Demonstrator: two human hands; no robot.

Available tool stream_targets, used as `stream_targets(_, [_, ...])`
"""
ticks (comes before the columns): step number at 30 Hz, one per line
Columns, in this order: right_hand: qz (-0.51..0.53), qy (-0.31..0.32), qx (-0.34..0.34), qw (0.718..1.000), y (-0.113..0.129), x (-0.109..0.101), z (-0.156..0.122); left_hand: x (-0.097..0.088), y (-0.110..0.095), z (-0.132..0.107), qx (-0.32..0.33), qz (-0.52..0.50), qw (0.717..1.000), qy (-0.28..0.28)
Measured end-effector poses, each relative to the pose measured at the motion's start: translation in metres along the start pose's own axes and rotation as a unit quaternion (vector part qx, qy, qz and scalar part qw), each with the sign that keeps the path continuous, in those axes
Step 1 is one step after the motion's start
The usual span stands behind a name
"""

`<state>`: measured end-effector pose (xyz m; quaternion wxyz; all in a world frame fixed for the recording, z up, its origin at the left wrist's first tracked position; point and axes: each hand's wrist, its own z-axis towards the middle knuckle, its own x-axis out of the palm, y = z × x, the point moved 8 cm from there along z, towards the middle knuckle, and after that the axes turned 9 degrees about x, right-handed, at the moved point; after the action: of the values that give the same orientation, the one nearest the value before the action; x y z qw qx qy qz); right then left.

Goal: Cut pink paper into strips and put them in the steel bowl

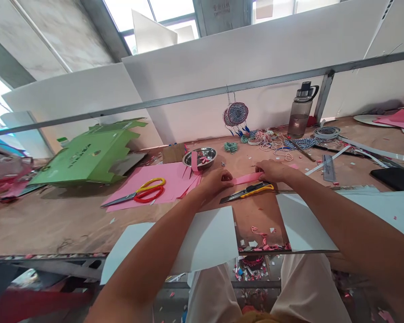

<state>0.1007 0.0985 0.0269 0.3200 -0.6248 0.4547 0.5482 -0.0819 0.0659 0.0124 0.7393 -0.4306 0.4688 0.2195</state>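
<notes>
A narrow strip of pink paper (245, 179) lies stretched between my two hands above the brown tabletop. My left hand (218, 179) has its fingers closed on the strip's left end. At the other end, my right hand (272, 170) pinches the strip with bent fingers. Just below the strip rests a yellow and black utility knife (246, 193), its blade pointing left. Behind my left hand stands a steel bowl (211, 164) with small pink pieces inside and a pink strip over its rim. Red and yellow handled scissors (144, 193) lie on pink paper sheets (170, 172) to the left.
White sheets (208, 237) lie at the table's front edge under my forearms. A flattened green carton (90, 154) is at the left. A water bottle (300, 112), tape roll (326, 133), small ruler (329, 168) and black phone (395, 178) are at the right. Paired round woven ornaments (237, 113) hang behind.
</notes>
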Motion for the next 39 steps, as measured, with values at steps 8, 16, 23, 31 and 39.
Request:
stream_targets(8, [-0.043,0.038,0.048,0.997,-0.001,-0.001,-0.001,0.005,0.002,0.011,0.003,0.039,0.998,0.045])
stream_targets(16, [-0.078,0.052,0.030,0.995,0.014,-0.003,-0.011,0.006,-0.005,0.013,0.009,0.052,0.996,0.074])
stream_targets(23, [-0.007,0.008,-0.011,1.000,0.009,0.001,-0.004,0.004,-0.017,0.013,0.019,0.062,0.996,0.067])
stream_targets(31, [0.025,-0.015,0.005,1.000,-0.003,0.003,0.004,0.001,-0.014,0.012,-0.003,0.065,0.997,0.028])
stream_targets(39, [-0.038,0.019,0.034,0.999,0.005,-0.003,-0.002,0.003,-0.009,0.014,-0.056,0.065,0.995,0.055])
